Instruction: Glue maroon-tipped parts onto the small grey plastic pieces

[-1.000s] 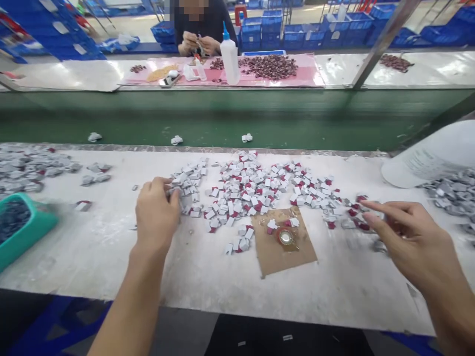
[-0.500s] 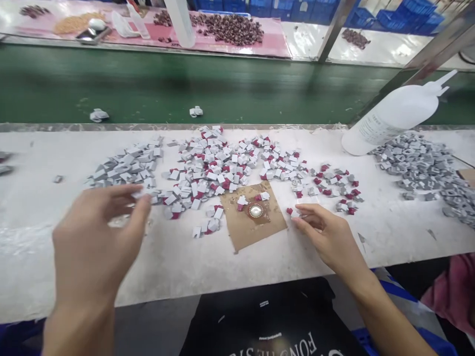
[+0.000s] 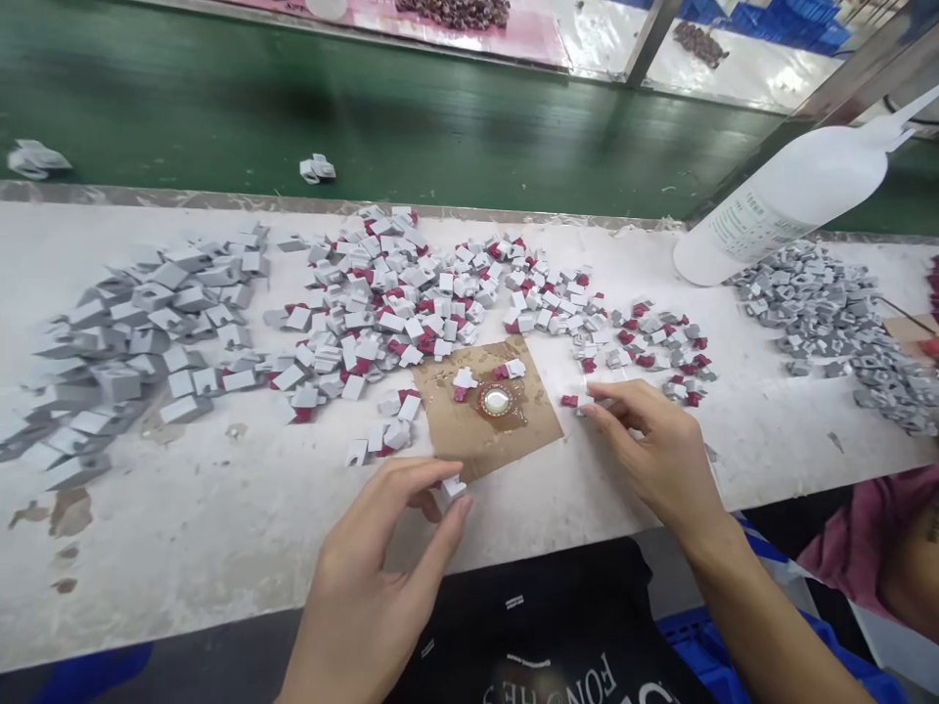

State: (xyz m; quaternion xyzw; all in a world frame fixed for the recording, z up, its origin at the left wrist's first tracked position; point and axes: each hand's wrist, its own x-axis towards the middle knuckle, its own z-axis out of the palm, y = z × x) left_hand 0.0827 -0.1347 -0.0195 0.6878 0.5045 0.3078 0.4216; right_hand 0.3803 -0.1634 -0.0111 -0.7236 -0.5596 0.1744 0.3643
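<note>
Between thumb and forefinger, my left hand (image 3: 388,557) pinches a small grey piece (image 3: 453,488) just below the brown card (image 3: 488,440). My right hand (image 3: 652,440), right of the card, holds a small red and grey piece (image 3: 577,402) at its fingertips. On the card lie a round dab of liquid with a pearly centre (image 3: 496,400) and two red and grey pieces, one to its left (image 3: 463,383) and one above it (image 3: 509,370). Behind the card spreads a pile of red and grey pieces (image 3: 388,313).
Plain grey pieces (image 3: 147,323) are heaped at left, and smaller grey parts (image 3: 828,323) at right. A white squeeze bottle (image 3: 784,205) leans there. Behind runs a green belt (image 3: 440,137) with two loose clusters. A person's arm (image 3: 910,567) shows at right.
My left hand has moved right, from the grey heap to beside the card, with a grey piece in its fingers. My right hand stays near the card's right edge. The camera view has shifted.
</note>
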